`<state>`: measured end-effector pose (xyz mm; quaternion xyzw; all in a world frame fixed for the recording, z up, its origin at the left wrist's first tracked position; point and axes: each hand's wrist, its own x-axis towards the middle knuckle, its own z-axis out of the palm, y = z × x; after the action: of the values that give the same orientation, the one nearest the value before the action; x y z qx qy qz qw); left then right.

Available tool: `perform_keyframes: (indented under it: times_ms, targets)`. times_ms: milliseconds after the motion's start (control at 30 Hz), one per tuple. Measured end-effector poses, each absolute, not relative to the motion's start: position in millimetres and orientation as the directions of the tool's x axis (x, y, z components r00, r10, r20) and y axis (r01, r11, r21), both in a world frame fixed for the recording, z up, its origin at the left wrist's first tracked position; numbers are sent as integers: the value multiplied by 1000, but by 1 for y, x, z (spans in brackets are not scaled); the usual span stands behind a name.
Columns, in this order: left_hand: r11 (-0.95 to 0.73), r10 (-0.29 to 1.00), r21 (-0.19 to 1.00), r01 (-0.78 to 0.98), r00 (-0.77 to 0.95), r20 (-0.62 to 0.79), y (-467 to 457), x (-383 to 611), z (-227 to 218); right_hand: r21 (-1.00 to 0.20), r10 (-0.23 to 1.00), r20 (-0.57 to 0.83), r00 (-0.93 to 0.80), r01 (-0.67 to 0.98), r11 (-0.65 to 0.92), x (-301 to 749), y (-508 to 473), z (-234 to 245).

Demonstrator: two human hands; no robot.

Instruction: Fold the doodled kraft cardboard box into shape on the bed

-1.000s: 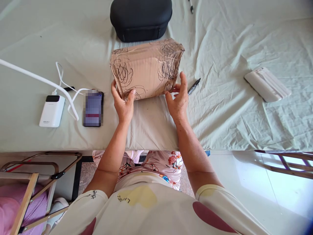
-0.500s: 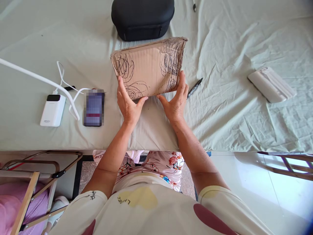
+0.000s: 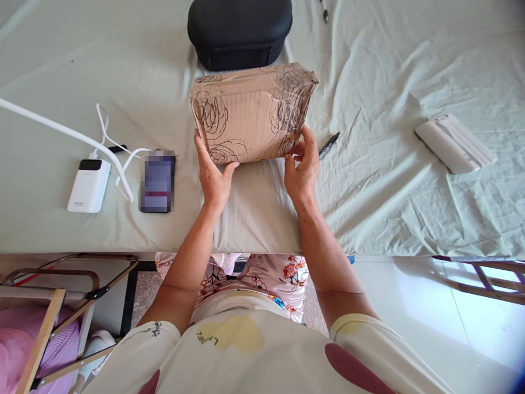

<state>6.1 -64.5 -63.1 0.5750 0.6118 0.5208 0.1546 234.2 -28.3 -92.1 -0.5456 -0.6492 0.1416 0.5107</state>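
A brown cardboard box point(image 3: 252, 120), scribbled with black loops near its corners, is tilted so that its broad face and its far narrow side both show. My left hand point(image 3: 214, 178) grips the lower left corner, thumb along the near edge. At the lower right corner my right hand point(image 3: 302, 167) holds the box with bent fingers; some fingertips are hidden behind it. A black marker point(image 3: 329, 145) lies on the cloth just right of my right hand. Directly beyond the box stands a black zip case point(image 3: 240, 35).
On the left lie a white power bank point(image 3: 89, 186), a phone with a blurred screen point(image 3: 157, 183) and a thick white cable point(image 3: 61, 127). A pale rectangular packet point(image 3: 456, 143) rests at the right. Folding chair frames point(image 3: 77, 306) stand below the front edge of the cloth-covered table point(image 3: 377, 219).
The box has tipped, so more of its far narrow side shows, and it has shifted slightly right. My right hand has moved outward, with its thumb now at the corner.
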Motion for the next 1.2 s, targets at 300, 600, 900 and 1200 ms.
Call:
perform_keyframes:
  times_ms: [300,600,900,1200]
  targets:
    - [-91,878,880,467,-379,291,-57,-4,-77,-751,850,498,172,575,324,233,-24,-103]
    - [-32,873,895,445,-423,241,-60,0,-67,-768,899,416,137,583,266,235,-29,-97]
    - [-139,836,881,453,-423,349,-57,5,-72,-754,907,407,104,599,270,227,-32,-94]
    - [-228,817,889,397,-419,397,-65,5,-57,-764,879,455,145,570,301,225,-35,-85]
